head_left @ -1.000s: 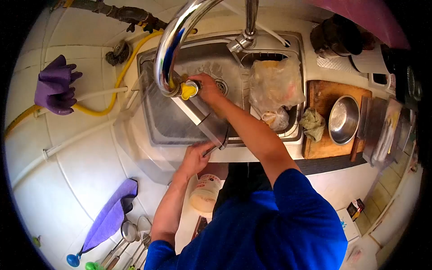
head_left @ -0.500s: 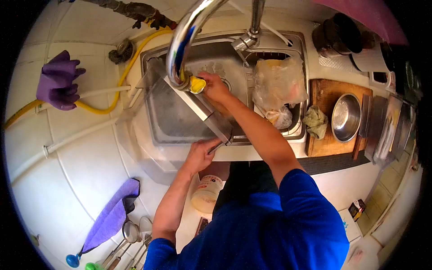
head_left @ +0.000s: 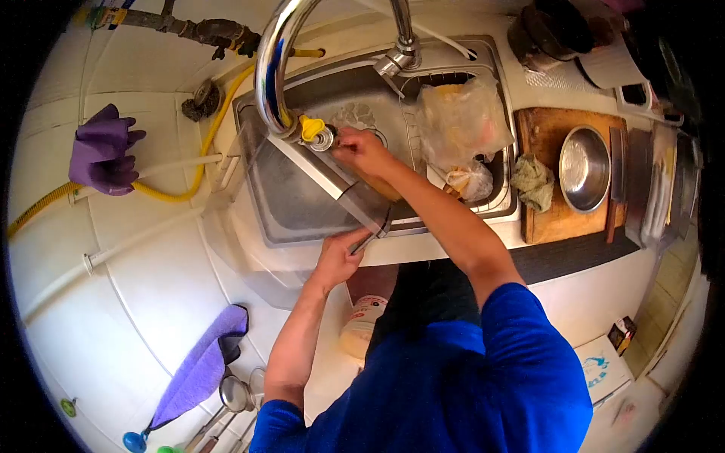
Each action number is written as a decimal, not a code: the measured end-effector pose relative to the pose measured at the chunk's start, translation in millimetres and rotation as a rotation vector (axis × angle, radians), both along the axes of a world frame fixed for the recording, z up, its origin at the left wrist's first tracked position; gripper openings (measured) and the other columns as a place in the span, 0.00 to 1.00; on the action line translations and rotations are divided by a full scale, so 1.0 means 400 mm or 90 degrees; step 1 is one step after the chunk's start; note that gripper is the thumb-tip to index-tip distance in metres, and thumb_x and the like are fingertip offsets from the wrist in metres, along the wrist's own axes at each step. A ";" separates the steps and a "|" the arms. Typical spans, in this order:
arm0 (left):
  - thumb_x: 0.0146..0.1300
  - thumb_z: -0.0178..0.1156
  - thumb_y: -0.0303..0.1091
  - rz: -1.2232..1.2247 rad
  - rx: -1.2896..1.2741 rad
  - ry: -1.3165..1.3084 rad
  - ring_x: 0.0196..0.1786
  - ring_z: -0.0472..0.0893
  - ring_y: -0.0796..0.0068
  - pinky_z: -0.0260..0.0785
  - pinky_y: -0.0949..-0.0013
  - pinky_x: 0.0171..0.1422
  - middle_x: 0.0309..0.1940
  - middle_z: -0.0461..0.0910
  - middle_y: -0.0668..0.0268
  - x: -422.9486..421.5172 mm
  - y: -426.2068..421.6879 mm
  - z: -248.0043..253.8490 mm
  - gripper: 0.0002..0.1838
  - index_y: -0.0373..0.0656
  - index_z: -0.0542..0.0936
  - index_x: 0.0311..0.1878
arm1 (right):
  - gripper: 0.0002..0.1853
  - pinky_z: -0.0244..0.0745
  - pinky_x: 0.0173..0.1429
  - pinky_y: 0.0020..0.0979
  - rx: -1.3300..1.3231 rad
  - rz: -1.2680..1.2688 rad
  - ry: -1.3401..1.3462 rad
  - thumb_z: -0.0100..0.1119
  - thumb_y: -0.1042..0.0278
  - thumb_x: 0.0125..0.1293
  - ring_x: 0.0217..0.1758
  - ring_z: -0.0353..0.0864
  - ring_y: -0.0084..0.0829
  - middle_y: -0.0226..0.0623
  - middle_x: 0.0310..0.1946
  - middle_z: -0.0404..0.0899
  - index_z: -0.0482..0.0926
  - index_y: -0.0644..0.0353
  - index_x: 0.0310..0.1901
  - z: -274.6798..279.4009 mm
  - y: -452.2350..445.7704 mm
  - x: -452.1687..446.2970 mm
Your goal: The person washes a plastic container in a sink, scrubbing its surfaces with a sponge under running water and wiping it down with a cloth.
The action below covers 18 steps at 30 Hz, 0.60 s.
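Observation:
A clear plastic refrigerator drawer [head_left: 365, 210] with a silver-white front strip lies tilted across the steel sink [head_left: 281, 226]. My left hand [head_left: 340, 257] is closed on its near corner, at the sink's front edge. My right hand [head_left: 366, 152] is over the basin, beside the faucet's spout end with its yellow lever [head_left: 311, 127]. Its fingers are curled, and whatever they hold is hidden. Something tan shows just under my right wrist, too covered to name. The chrome faucet [head_left: 270, 68] arches above the drawer.
A plastic bag [head_left: 462, 124] fills the small right basin. Right of it are a crumpled cloth [head_left: 533, 183], a cutting board [head_left: 545, 128] and a steel bowl [head_left: 585, 169]. Purple gloves [head_left: 104, 151] and a yellow hose [head_left: 202, 162] are along the left wall. A tub [head_left: 362, 328] stands below.
The view has shifted a little. My right hand's fingers look more curled beside the spout, whose yellow lever has turned. My left hand keeps its grip on the drawer.

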State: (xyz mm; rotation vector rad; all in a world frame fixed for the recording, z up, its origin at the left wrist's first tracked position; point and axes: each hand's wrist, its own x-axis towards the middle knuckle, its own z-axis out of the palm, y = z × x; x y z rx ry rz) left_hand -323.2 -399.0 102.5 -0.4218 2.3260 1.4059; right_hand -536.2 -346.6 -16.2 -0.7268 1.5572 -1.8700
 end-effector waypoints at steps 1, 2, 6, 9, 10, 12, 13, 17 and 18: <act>0.58 0.59 0.19 -0.004 -0.001 0.025 0.60 0.84 0.52 0.75 0.64 0.62 0.58 0.83 0.52 0.003 0.004 0.003 0.30 0.50 0.81 0.65 | 0.14 0.74 0.55 0.27 -0.001 -0.008 0.000 0.67 0.85 0.58 0.49 0.81 0.29 0.34 0.46 0.81 0.86 0.66 0.48 -0.002 0.018 0.009; 0.58 0.58 0.19 -0.007 -0.003 0.053 0.61 0.83 0.53 0.75 0.65 0.63 0.59 0.83 0.53 0.002 0.004 0.003 0.31 0.51 0.81 0.65 | 0.16 0.73 0.56 0.27 -0.029 0.011 0.028 0.67 0.85 0.58 0.51 0.81 0.28 0.34 0.48 0.82 0.85 0.66 0.50 -0.004 0.031 0.012; 0.57 0.58 0.18 -0.049 -0.041 0.028 0.61 0.83 0.56 0.74 0.65 0.64 0.59 0.83 0.54 0.017 -0.007 -0.011 0.32 0.52 0.81 0.66 | 0.19 0.73 0.58 0.28 -0.053 -0.022 -0.138 0.65 0.85 0.60 0.53 0.79 0.23 0.35 0.49 0.84 0.84 0.64 0.54 -0.012 -0.088 -0.011; 0.55 0.57 0.17 -0.042 -0.027 0.023 0.61 0.83 0.55 0.73 0.65 0.65 0.58 0.84 0.53 0.028 -0.006 -0.013 0.35 0.55 0.80 0.67 | 0.20 0.75 0.56 0.29 -0.048 -0.047 -0.081 0.66 0.84 0.58 0.52 0.81 0.23 0.37 0.46 0.86 0.84 0.62 0.54 0.043 -0.068 -0.024; 0.55 0.57 0.17 -0.047 -0.028 0.010 0.61 0.83 0.55 0.73 0.65 0.65 0.58 0.84 0.53 0.038 -0.005 -0.008 0.35 0.55 0.80 0.67 | 0.19 0.75 0.56 0.29 0.037 0.023 -0.098 0.66 0.84 0.58 0.52 0.82 0.24 0.37 0.45 0.87 0.85 0.62 0.52 0.056 -0.031 -0.015; 0.55 0.57 0.18 -0.046 -0.030 0.021 0.61 0.83 0.54 0.73 0.65 0.65 0.57 0.84 0.53 0.017 -0.004 -0.005 0.34 0.55 0.80 0.67 | 0.14 0.76 0.55 0.30 0.023 0.006 -0.103 0.65 0.82 0.61 0.51 0.82 0.26 0.37 0.44 0.87 0.86 0.63 0.49 -0.019 0.019 0.022; 0.55 0.57 0.18 -0.047 -0.029 0.021 0.61 0.83 0.54 0.73 0.65 0.65 0.57 0.84 0.53 0.012 -0.004 -0.001 0.34 0.55 0.80 0.67 | 0.12 0.76 0.55 0.30 -0.033 -0.004 -0.035 0.65 0.81 0.62 0.50 0.82 0.26 0.38 0.44 0.87 0.86 0.64 0.47 -0.026 0.058 0.045; 0.61 0.60 0.21 -0.039 -0.049 0.006 0.53 0.85 0.64 0.74 0.69 0.59 0.53 0.86 0.54 -0.012 0.009 -0.002 0.28 0.49 0.80 0.66 | 0.10 0.74 0.53 0.29 -0.111 0.026 -0.106 0.63 0.81 0.66 0.47 0.78 0.23 0.36 0.43 0.82 0.84 0.66 0.48 -0.007 0.006 0.015; 0.64 0.62 0.24 -0.029 -0.053 0.014 0.50 0.84 0.72 0.73 0.72 0.56 0.51 0.87 0.54 -0.019 0.010 0.000 0.23 0.44 0.81 0.64 | 0.10 0.74 0.53 0.29 -0.120 0.026 -0.110 0.63 0.81 0.66 0.47 0.78 0.23 0.36 0.43 0.82 0.84 0.66 0.48 0.006 -0.009 0.007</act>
